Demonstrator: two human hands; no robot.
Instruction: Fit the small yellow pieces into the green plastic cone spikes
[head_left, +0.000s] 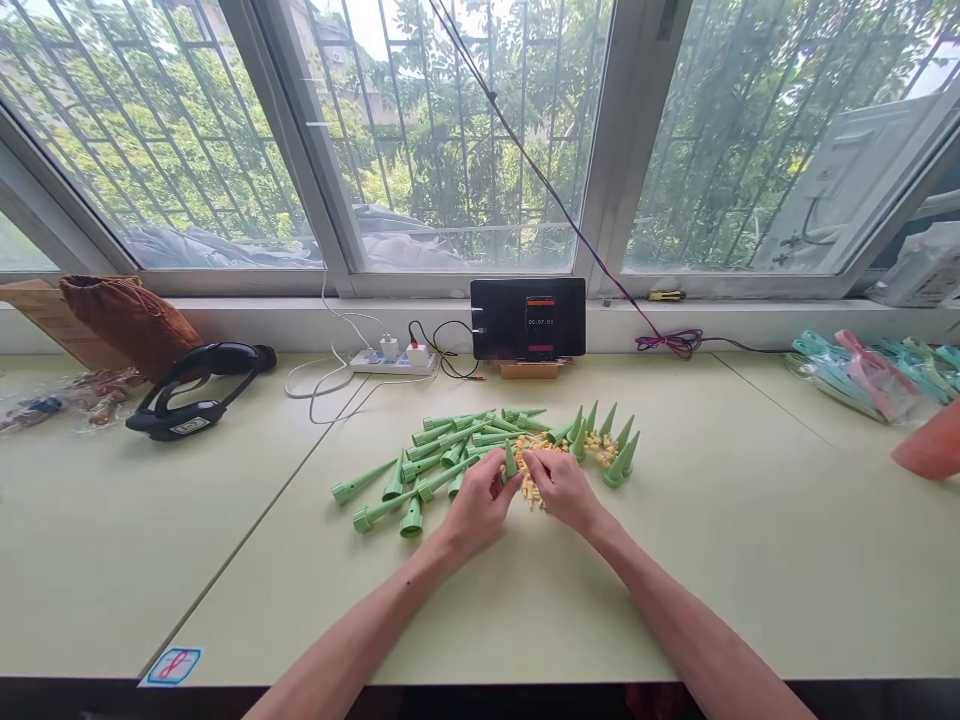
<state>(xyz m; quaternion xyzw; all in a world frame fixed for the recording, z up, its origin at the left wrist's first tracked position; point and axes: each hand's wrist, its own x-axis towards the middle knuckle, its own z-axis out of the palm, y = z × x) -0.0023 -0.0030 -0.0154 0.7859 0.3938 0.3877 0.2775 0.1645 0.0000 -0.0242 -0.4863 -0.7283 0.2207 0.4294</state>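
Head camera: worn on the person's head, facing forward and down
Table (750,570): seen from above its near edge, spanning the frame
Left hand (480,492), right hand (564,486): near, below centre
Windows (465,150): farther, beyond the table, across the top

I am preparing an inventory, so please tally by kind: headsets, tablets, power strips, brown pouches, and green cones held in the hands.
Headset: 1
Tablet: 1
Power strip: 1
Brown pouch: 1
Green cone, in the left hand: 1
Total: 5
The piled green cones overlap too much to count.

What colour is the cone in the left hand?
The cone is green, clearest in the head view.
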